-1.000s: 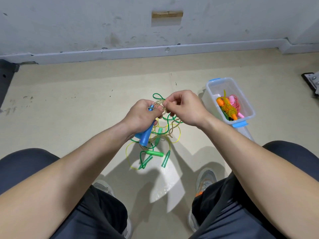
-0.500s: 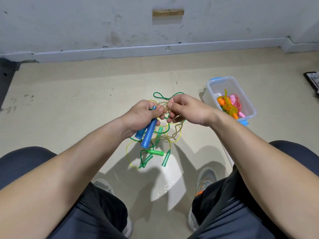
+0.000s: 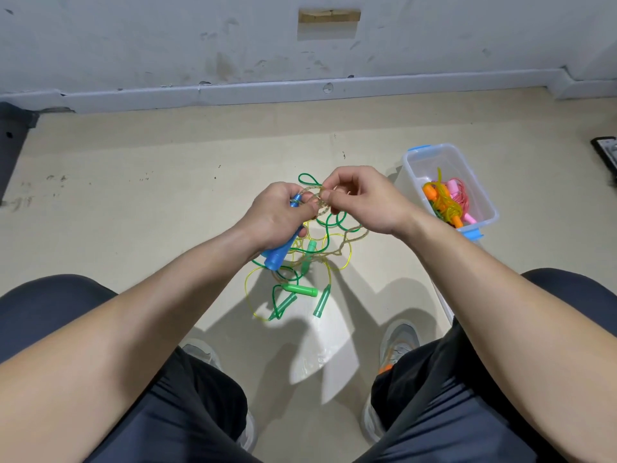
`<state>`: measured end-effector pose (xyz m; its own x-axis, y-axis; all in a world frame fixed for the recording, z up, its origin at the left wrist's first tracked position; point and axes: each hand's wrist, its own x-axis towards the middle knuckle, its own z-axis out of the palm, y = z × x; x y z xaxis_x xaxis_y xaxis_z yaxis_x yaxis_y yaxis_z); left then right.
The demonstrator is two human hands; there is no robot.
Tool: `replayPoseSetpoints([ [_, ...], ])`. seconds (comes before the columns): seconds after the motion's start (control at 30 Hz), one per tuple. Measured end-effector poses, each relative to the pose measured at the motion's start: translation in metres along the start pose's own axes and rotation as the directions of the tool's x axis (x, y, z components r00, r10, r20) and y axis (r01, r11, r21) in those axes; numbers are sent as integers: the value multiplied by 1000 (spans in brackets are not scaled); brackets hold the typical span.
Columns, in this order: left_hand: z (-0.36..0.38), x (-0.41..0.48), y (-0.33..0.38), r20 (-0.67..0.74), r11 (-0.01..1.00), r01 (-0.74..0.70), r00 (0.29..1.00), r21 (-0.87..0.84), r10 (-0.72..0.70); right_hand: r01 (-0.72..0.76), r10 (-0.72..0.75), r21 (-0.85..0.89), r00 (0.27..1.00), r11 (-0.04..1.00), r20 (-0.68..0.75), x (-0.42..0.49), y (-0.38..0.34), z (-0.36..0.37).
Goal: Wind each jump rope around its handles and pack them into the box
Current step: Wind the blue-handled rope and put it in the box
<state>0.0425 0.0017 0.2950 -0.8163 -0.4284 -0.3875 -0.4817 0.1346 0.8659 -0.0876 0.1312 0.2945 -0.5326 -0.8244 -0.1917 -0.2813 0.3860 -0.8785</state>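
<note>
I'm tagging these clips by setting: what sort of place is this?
Likely a bare indoor utility room or workspace: a scuffed grey wall, a baseboard, and a beige floor where tangled jump ropes lie beside a plastic box.

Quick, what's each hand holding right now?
Left hand: closed, gripping the blue handles.
Right hand: closed, pinching the clear rope.

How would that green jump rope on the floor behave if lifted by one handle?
Probably floppy: its green cord lies in loose loops. It would likely drag the yellow cord along, since they look interlaced. The round green handle might roll if nudged.
</note>
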Motion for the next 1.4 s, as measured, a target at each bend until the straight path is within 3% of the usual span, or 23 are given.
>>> replayPoseSetpoints([
  [0.27, 4, -1, -2, -118, 983, -77, 991, -168, 57, -52, 52, 94, 999, 994, 2, -1, -4, -1],
  [0.5, 7, 1, -3, -2, 985, 7, 1000, -172, -7, -41, 41, 37, 999, 998, 14, 0, -2, -1],
  [0.67, 9, 4, -4, -54, 971, -31, 998, -235, 19, -24, 23, 83, 1000, 996, 16, 1, 0, -4],
  [0.8, 7, 6, -4, -64, 967, -27, 998, -251, 11, -60, 51, 206, 997, 977, 50, 2, 3, -4],
  [1.0, 3, 3, 3, -60, 940, -41, 998, -339, 22, -131, 109, 478, 991, 869, 74, 2, 11, -9],
  [1.2, 4, -2, 7, 8, 909, -27, 999, -416, 33, -148, 179, 403, 983, 903, -41, 4, 16, -11],
  [1.4, 6, 0, 1, -97, 944, -57, 995, -325, 26, -131, 155, 408, 988, 904, -27, 1, 7, -7],
])
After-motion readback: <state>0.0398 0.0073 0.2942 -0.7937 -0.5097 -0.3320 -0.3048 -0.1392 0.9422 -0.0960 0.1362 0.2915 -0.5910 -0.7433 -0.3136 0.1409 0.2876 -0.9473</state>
